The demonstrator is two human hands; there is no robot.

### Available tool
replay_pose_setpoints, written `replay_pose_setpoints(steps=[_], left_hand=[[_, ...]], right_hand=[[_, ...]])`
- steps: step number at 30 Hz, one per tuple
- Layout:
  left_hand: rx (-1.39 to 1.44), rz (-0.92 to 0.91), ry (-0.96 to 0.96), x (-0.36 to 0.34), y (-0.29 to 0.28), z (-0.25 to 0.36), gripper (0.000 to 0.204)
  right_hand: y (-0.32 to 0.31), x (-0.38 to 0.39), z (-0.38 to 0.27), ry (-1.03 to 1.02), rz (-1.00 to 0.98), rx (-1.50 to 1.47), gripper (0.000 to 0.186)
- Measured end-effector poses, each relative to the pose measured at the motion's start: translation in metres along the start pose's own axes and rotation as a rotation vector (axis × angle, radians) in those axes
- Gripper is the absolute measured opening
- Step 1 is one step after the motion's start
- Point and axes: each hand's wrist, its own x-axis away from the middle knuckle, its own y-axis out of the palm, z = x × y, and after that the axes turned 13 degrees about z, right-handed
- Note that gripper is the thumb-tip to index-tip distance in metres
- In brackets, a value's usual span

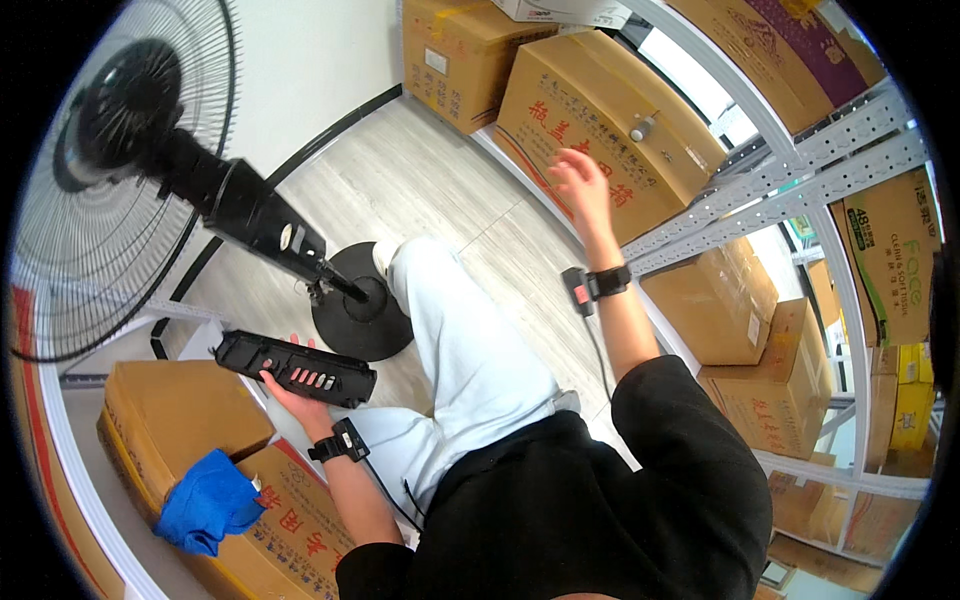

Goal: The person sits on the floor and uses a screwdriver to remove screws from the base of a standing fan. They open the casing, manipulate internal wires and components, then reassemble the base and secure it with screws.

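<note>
My left hand (290, 395) grips a long black plastic panel (255, 355) with a row of small slots, held below the fan's column. My right hand (580, 180) is raised in front of a large cardboard box (540, 85), its fingers apart and slightly curled, with nothing in them. A small grey cylindrical object (642, 127) and a smaller item rest on that box. The standing fan (240, 215) has a black column, a wire cage and a round base (335, 320) beside my leg. Both wrists wear black straps with devices.
Metal shelving (780, 160) with cardboard boxes (750, 380) runs along the right. More boxes (170, 400) are at lower left, a blue cloth (200, 500) on them. A white wall (310, 60) and pale floor (490, 200) lie ahead, with boxes at the back.
</note>
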Motion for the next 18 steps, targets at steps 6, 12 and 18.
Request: replay_pose_setpoints(steps=[6, 12, 18], left_hand=[[-0.207, 0.166, 0.061, -0.007, 0.015, 0.008, 0.069], [-0.169, 0.147, 0.064, -0.003, 0.011, 0.005, 0.061], [-0.218, 0.228, 0.080, 0.000, 0.025, 0.003, 0.056]], right_hand=[[-0.106, -0.119, 0.097, -0.105, 0.526, 0.332, 0.030], [-0.118, -0.202, 0.106, -0.307, 0.493, 0.882, 0.034], [-0.104, -0.255, 0.109, -0.198, 0.367, 1.280, 0.044]])
